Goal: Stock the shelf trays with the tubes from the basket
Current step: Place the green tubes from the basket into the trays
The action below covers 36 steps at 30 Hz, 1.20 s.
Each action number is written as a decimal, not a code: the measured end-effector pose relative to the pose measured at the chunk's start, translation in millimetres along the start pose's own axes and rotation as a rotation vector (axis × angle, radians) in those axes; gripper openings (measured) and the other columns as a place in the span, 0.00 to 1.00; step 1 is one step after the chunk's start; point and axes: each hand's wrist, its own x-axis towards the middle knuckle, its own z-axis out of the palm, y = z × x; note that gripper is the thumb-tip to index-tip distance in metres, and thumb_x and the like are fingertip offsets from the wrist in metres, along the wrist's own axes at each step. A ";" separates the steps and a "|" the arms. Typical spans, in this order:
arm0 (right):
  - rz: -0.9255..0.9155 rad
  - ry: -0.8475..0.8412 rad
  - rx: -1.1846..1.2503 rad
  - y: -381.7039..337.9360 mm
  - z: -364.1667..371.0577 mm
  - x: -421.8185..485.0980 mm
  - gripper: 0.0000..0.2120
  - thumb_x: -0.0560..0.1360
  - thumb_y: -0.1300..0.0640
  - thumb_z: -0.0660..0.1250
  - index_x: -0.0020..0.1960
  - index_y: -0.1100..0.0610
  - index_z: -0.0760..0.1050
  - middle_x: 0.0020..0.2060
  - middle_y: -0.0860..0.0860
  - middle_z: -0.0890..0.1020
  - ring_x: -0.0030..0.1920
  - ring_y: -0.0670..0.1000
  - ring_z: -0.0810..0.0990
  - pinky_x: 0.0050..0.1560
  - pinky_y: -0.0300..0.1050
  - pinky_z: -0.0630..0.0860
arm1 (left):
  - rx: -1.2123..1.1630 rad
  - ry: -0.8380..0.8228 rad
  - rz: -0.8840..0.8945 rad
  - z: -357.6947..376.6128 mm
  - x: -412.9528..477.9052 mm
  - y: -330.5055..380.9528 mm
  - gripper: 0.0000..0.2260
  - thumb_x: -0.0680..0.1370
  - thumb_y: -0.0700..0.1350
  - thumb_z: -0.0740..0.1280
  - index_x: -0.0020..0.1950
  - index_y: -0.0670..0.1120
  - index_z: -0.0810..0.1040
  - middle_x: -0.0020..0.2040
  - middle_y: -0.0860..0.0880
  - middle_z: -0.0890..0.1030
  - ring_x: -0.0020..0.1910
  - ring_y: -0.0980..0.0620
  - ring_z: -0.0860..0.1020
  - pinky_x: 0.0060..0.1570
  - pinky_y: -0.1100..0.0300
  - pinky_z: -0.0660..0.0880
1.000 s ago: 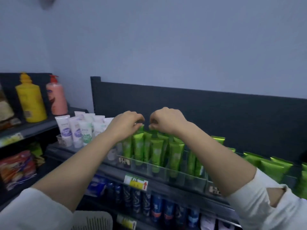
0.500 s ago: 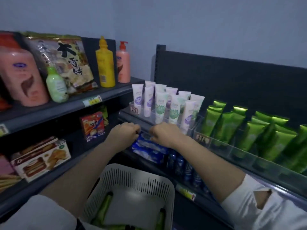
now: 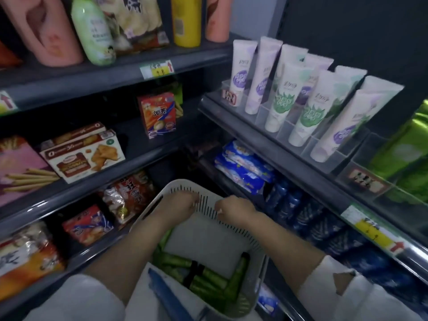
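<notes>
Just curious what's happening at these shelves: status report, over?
Left hand, right hand: fingers curled, empty, over the basket. Green tubes lie in its bottom. Nothing between hands and tubes.

Your left hand [image 3: 183, 202] and right hand [image 3: 236, 210]: both fisted, knuckles up, near each other but apart, forearms stretched forward.

Green tubes [image 3: 203, 276] lying in white basket [image 3: 234, 224]
</notes>
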 end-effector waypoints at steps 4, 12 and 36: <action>-0.066 -0.175 0.055 8.4 55.4 35.7 0.17 0.79 0.53 0.60 0.66 0.57 0.71 0.64 0.56 0.73 0.62 0.57 0.73 0.57 0.46 0.73 | -0.020 -0.168 -0.107 47.8 2.2 -22.5 0.15 0.79 0.44 0.60 0.65 0.48 0.71 0.66 0.45 0.73 0.62 0.46 0.73 0.59 0.55 0.71; -0.005 -0.518 0.067 15.6 168.6 57.3 0.14 0.81 0.59 0.56 0.64 0.61 0.70 0.64 0.58 0.72 0.62 0.57 0.73 0.57 0.45 0.71 | 0.007 -0.563 -0.063 135.1 11.8 -44.9 0.19 0.79 0.41 0.60 0.71 0.45 0.65 0.68 0.44 0.68 0.66 0.46 0.68 0.62 0.57 0.66; 0.227 -0.373 0.270 37.4 225.2 96.6 0.08 0.79 0.55 0.60 0.41 0.55 0.70 0.51 0.56 0.80 0.43 0.52 0.75 0.39 0.41 0.71 | 0.169 -0.492 -0.210 211.3 65.4 -54.1 0.19 0.81 0.51 0.53 0.71 0.46 0.59 0.56 0.45 0.78 0.52 0.44 0.78 0.38 0.59 0.67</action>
